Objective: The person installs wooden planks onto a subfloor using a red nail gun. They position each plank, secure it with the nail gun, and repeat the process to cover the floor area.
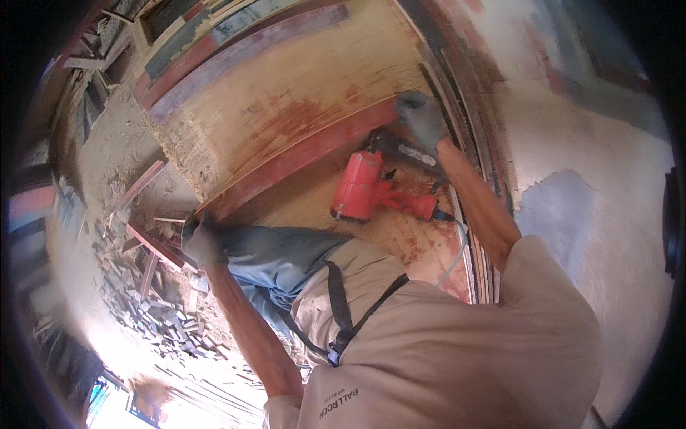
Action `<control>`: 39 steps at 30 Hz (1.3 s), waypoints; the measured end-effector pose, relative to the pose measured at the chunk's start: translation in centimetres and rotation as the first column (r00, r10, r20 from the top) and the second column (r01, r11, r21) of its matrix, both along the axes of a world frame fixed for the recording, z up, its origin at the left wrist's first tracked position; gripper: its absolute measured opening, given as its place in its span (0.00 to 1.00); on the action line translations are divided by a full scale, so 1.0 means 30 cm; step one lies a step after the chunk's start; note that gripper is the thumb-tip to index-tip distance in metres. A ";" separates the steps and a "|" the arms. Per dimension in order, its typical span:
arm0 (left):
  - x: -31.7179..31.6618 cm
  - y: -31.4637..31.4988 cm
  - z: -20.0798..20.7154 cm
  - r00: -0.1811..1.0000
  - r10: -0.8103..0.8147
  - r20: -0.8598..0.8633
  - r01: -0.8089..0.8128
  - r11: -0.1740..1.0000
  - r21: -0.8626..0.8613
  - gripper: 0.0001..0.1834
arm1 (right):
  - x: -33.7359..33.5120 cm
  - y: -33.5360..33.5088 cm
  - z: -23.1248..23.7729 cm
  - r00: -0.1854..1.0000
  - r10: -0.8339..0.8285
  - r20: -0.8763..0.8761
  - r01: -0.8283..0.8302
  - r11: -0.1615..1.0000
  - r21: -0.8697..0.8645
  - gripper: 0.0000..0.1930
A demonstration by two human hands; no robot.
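Head view, looking down over own torso in beige shirt (pixel 457 343) with black strap (pixel 339 304), blue trousers (pixel 275 261) at centre. Left hand (pixel 201 239), grey glove, at 9 o'clock of centre, fingers curled over near end of long red plank (pixel 300 157); closed around plank end, exact wrap hard to tell through glove. Right hand (pixel 421 118), grey glove, at 1 o'clock of centre, pressed palm-down on far end of same plank, fingers bent over its edge, not a full wrap. Plank runs diagonally from 8 o'clock up to 1 o'clock across worn plywood panel (pixel 286 93) with red stains. Red nail gun (pixel 364 187) lying on panel just below plank, at 3 o'clock of plank middle, just under right forearm, not held; black magazine (pixel 404 150) pointing toward right hand, hose (pixel 457 250) trailing down toward 5 o'clock. Stacked coloured boards (pixel 214 50) along panel's far edge at 11 o'clock. Pile of wood offcuts (pixel 153 300) on dusty floor at 8 o'clock, just beside left hand. Pale floor (pixel 607 179) with grey patch (pixel 554 207) at 3 o'clock.
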State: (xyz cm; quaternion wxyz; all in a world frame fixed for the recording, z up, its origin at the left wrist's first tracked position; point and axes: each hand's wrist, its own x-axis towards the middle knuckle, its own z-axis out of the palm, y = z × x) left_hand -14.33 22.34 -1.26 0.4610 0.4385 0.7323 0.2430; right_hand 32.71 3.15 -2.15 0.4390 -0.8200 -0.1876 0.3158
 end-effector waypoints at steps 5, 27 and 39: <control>-0.020 0.001 -0.047 0.986 0.153 0.071 -0.155 0.987 0.031 0.10 | -0.014 0.019 0.044 0.989 -0.075 -0.130 0.077 0.997 0.014 0.09; -0.005 0.006 -0.054 0.947 -0.125 -0.296 0.120 0.992 -0.035 0.17 | -0.014 -0.022 -0.047 0.955 -0.190 -0.227 0.238 0.949 0.208 0.09; -0.041 0.012 -0.082 0.992 0.032 -0.125 -0.035 0.999 -0.017 0.09 | -0.032 -0.025 -0.033 0.945 -0.187 -0.267 0.243 0.950 0.195 0.11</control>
